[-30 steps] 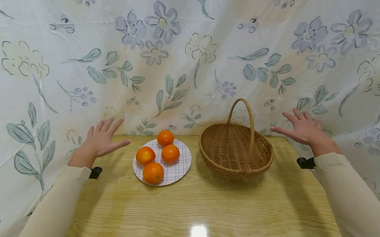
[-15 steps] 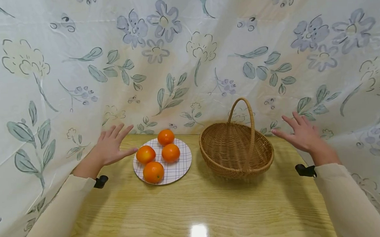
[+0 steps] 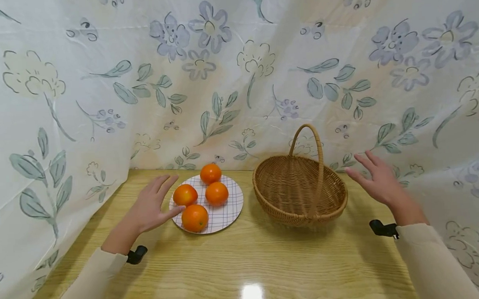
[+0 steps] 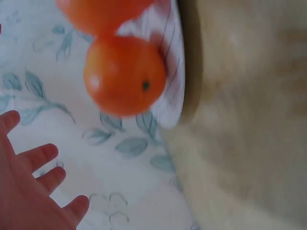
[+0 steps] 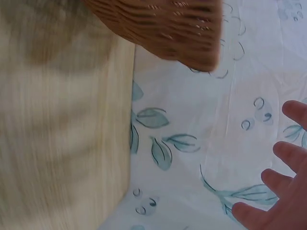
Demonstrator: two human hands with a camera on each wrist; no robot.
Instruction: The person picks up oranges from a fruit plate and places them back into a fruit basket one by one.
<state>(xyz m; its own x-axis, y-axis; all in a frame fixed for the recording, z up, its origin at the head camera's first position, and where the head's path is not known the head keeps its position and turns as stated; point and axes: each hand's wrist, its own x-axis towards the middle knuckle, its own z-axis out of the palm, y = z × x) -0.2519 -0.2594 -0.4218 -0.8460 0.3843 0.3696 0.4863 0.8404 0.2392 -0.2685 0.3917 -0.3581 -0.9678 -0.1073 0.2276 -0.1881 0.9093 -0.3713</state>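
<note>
Several oranges, among them the front orange [image 3: 195, 218] and the back orange [image 3: 210, 174], lie on a round checked plate [image 3: 230, 211]. My left hand [image 3: 150, 210] hovers at the plate's left side, fingers spread, its thumb overlapping the front orange in the head view. In the left wrist view, that orange [image 4: 124, 75] sits at the plate's edge, apart from the fingers. A wicker basket [image 3: 280, 187] with a tall arched handle stands right of the plate. To the basket's right, my right hand [image 3: 377, 180] is raised with fingers extended, holding nothing.
All of this stands on a light wooden table [image 3: 227, 260]. A floral cloth [image 3: 163, 125] hangs behind the table and along both sides. Each wrist carries a black camera mount.
My left hand has come down and to the right, closer to the oranges. My right hand has lowered slightly. The fruit, plate and basket stay in place.
</note>
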